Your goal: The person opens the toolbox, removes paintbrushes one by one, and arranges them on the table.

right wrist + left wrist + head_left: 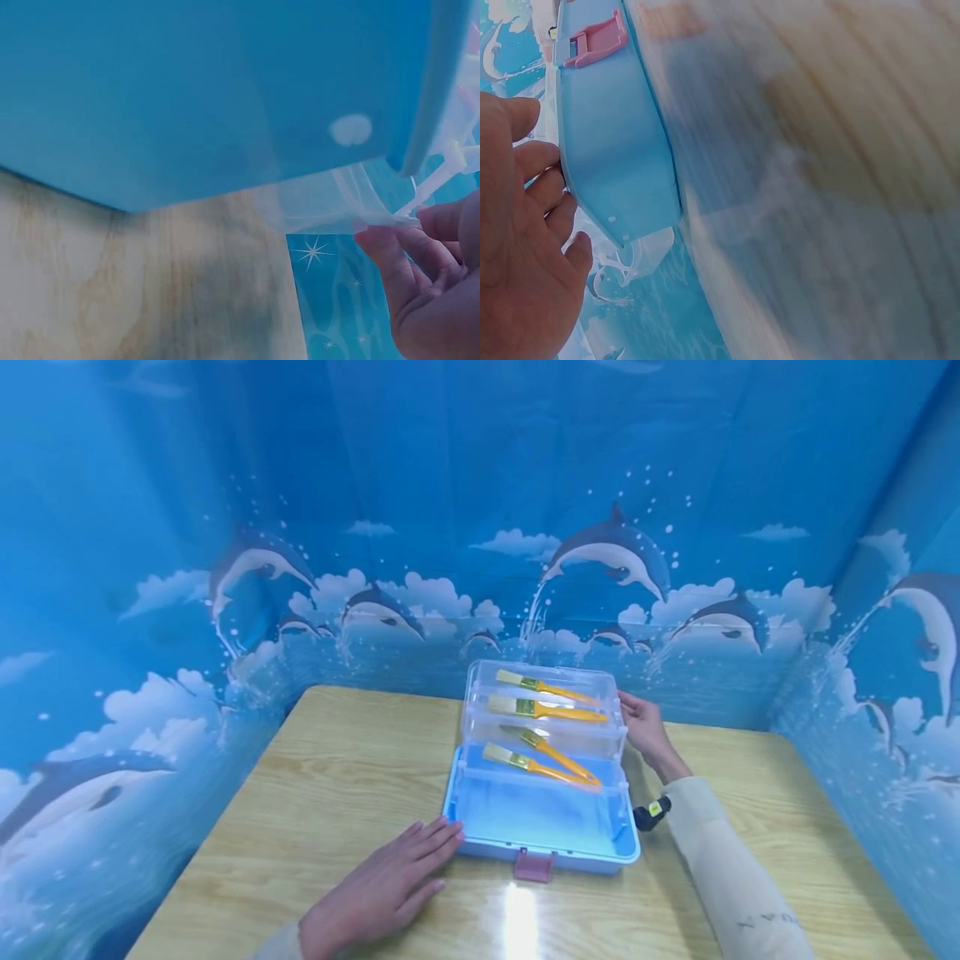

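Observation:
A blue plastic box (536,827) stands open on the table, its pink latch (534,867) hanging at the front. Clear trays (477,728) are raised at its back and hold several paintbrushes (570,713) with orange handles and pale bristles. My left hand (382,887) lies with fingers extended, its fingertips at the box's front left corner; in the left wrist view they are against the blue wall (615,142). At the back right, my right hand (648,731) pinches the edge of the clear lid (322,206) between thumb and fingers.
The wooden table (360,760) extends on both sides of the box. A blue curtain (465,510) printed with dolphins and clouds stands behind and along the sides. A black wrist device (651,812) shows beside the right sleeve.

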Demonstrator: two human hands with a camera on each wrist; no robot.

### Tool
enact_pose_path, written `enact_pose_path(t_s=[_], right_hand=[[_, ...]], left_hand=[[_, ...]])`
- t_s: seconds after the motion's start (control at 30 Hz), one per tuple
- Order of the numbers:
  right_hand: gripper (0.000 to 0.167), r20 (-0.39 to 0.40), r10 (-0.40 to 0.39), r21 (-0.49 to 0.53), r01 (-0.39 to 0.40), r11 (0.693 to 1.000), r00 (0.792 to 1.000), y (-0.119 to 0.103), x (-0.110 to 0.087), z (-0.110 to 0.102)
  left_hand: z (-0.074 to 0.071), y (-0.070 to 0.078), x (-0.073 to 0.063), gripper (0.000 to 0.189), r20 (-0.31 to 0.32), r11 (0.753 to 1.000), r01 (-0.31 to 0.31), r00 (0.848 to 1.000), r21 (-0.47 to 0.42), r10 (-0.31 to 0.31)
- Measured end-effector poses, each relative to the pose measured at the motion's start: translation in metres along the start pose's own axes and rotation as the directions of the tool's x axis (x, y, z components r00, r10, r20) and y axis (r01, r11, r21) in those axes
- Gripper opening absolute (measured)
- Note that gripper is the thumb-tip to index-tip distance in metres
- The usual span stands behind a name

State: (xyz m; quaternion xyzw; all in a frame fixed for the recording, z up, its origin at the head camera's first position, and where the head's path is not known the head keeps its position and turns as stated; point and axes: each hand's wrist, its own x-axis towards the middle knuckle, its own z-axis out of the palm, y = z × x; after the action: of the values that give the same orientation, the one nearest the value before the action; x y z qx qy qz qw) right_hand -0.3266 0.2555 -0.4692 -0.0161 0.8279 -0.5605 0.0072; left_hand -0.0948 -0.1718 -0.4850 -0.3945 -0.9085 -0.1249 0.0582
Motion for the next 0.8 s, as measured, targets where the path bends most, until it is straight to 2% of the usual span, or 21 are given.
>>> enact_pose_path(t_s=[0.17,0.37,0.6,0.8], right_hand=[[0.055,-0.001,0.027,0.007,-0.027,1.000,1.000,0.004,0.000,0.002],[0.056,0.029,0.114,0.046,-0.115,0.992,0.993,0.009,0.001,0.007],[0.050,0.038,0.164,0.006,-0.165,0.986,0.986,0.016,0.000,0.008],[0.048,0.045,0.172,0.008,-0.173,0.985,0.984,0.020,0.002,0.010]], left_hand=[[0.000,0.001,0.000,0.056,0.001,1.000,-0.017,1.000,-0.007,0.017],[0.001,0.000,-0.002,0.056,-0.025,0.999,-0.037,0.999,0.013,0.038],[0.000,0.000,-0.001,0.058,0.062,1.000,-0.003,0.998,-0.011,0.004],[0.002,0.000,-0.003,0.061,0.047,0.999,-0.018,0.999,0.029,0.016]])
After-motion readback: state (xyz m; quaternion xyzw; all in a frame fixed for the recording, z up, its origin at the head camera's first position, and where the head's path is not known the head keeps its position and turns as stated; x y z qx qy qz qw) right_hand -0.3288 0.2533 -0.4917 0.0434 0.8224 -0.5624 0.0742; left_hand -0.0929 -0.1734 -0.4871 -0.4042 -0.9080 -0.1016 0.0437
